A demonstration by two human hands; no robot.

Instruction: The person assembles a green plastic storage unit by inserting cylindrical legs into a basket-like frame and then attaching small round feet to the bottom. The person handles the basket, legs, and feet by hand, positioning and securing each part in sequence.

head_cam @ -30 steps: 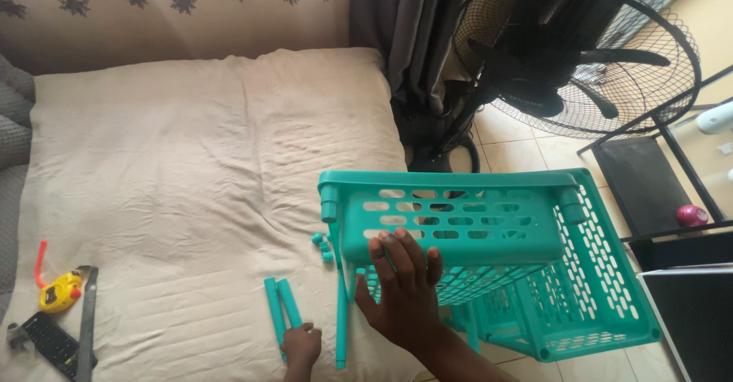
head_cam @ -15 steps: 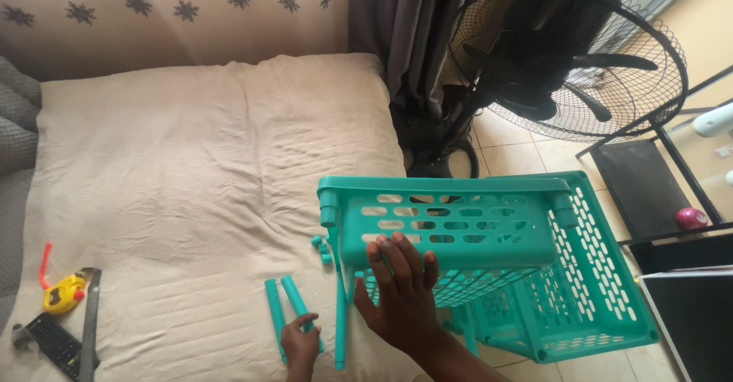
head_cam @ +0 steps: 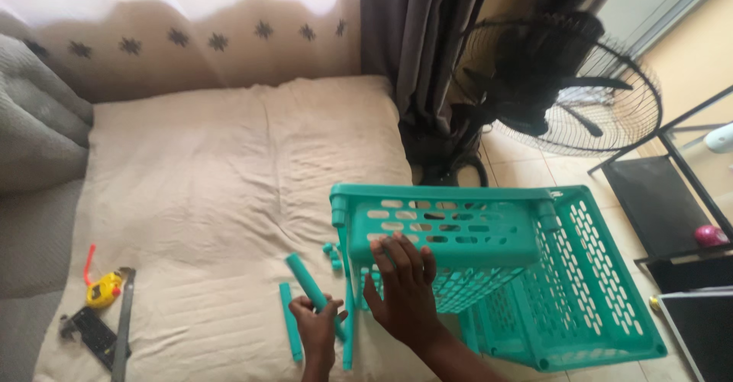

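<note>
Lifting one teal tube (head_cam: 308,284) off the bed (head_cam: 214,199) where it lay a moment ago, the left hand (head_cam: 317,335) is now closed around it, while the right hand (head_cam: 403,290) stays flat and open on the tipped teal basket rack (head_cam: 504,275).

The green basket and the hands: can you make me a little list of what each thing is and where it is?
basket: teal plastic crate tipped on its side at the bed's edge
right hand: right hand flat against the crate's wall
left hand: left hand gripping a teal tube
loose parts: another teal tube lying on the cream sheet
tools: yellow tape measure at the bed's left
behind: black fan on the floor
</note>
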